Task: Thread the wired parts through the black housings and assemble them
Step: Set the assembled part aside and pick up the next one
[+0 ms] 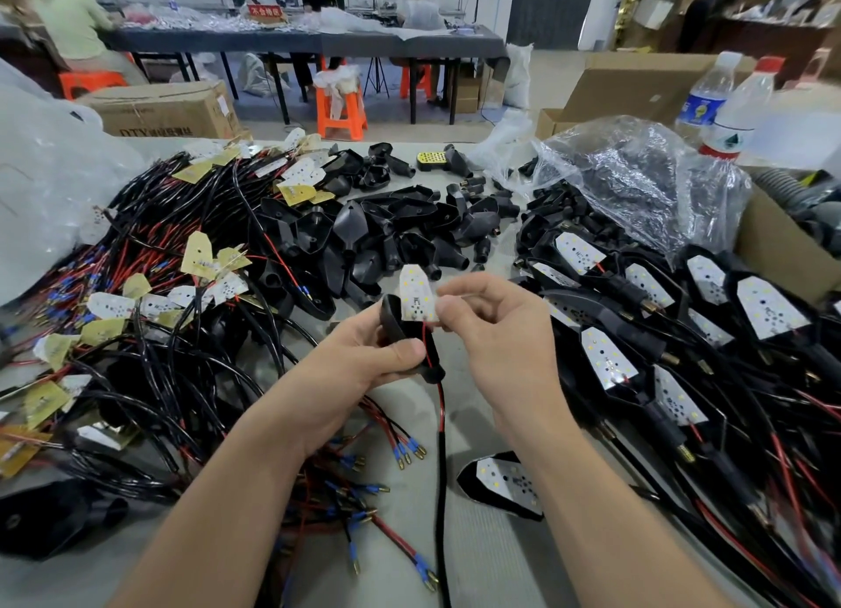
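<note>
The small white board with tiny lights (416,295) sits pinched in the right hand (496,334), just above the black plastic housing (400,330) that the left hand (364,357) grips. Its wire (440,425) already hangs out below. Many finished ones (682,334) lie right; loose housings (400,229) and wired boards (182,289) wait far and left on the desk (491,562).

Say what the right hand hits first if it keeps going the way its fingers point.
Probably nothing new: the right hand points left at the white LED board already in its grip. Beyond that, the black housing in the left hand. Depth is unclear.
</note>
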Motion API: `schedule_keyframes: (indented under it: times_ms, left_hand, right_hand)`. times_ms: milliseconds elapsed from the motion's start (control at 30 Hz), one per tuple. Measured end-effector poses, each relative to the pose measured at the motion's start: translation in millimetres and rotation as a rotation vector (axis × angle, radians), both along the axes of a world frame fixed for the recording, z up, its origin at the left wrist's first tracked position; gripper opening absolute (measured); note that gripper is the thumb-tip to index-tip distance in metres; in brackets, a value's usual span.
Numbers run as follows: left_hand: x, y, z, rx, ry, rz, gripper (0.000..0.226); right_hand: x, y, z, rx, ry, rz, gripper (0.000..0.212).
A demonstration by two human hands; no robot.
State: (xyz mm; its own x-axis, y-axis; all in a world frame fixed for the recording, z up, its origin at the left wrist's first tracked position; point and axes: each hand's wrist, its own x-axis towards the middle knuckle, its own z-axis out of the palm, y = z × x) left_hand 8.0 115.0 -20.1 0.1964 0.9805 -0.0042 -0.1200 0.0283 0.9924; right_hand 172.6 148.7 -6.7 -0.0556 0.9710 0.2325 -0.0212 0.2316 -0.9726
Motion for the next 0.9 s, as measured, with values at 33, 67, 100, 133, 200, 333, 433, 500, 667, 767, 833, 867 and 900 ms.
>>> schedule_keyframes:
  times_ms: [33,67,100,133,200,333,433,500,667,767,833,867,900]
  left_hand:
    - [-0.2,0.1,0.2,0.01,-0.012,-0.001,0.037]
    - [-0.9,0.6,0.6,0.014,-0.027,0.006,0.038]
    - [-1.8,1.3,1.3,0.013,-0.041,0.017,0.041]
    - [-2.8,1.9,1.5,0.011,-0.051,0.029,0.044]
    - [-5.5,2.7,1.2,0.019,-0.048,0.036,0.05]
    - [-4.6,1.0,1.1,0.039,-0.026,0.012,0.049]
    - [-5.9,0.1,3.8,0.048,-0.04,-0.029,0.051]
    - [-11.4,0.1,6.0,0.038,-0.081,-0.025,0.056]
    - [-16.2,-1.1,8.4,0.008,-0.11,-0.022,0.055]
    - [-13.5,-2.8,8.0,-0.048,-0.104,-0.034,0.051]
    - [-9.0,-2.0,8.3,-0.079,-0.142,-0.006,0.044]
    - [-5.5,-1.0,8.6,-0.082,-0.148,0.025,0.04]
    - [-2.2,0.2,8.1,-0.08,-0.144,0.076,0.034]
  right_hand:
    - [-0.5,0.0,0.9,0.005,0.031,0.043,0.022]
    - [-0.5,0.1,1.9,0.004,0.046,0.09,0.027]
    - [0.1,0.3,2.9,0.005,0.039,0.132,0.028]
    - [0.6,0.3,3.3,0.008,0.021,0.166,0.027]
    - [0.6,0.0,3.2,-0.005,0.004,0.209,0.019]
    - [-2.8,-0.3,-1.2,0.001,-0.074,0.102,0.003]
    - [-1.3,3.8,-1.9,0.044,-0.075,0.096,0.017]
    - [1.5,5.9,-1.0,0.05,-0.082,0.099,0.022]
    - [7.3,6.8,1.2,0.066,-0.195,0.211,0.021]
    - [9.4,6.2,1.6,0.115,-0.416,0.146,0.011]
    - [7.4,3.6,0.4,0.154,-0.53,-0.024,0.016]
    - [4.9,1.8,-0.1,0.161,-0.574,-0.107,0.021]
    - [2.6,0.0,-0.5,0.16,-0.594,-0.158,0.025]
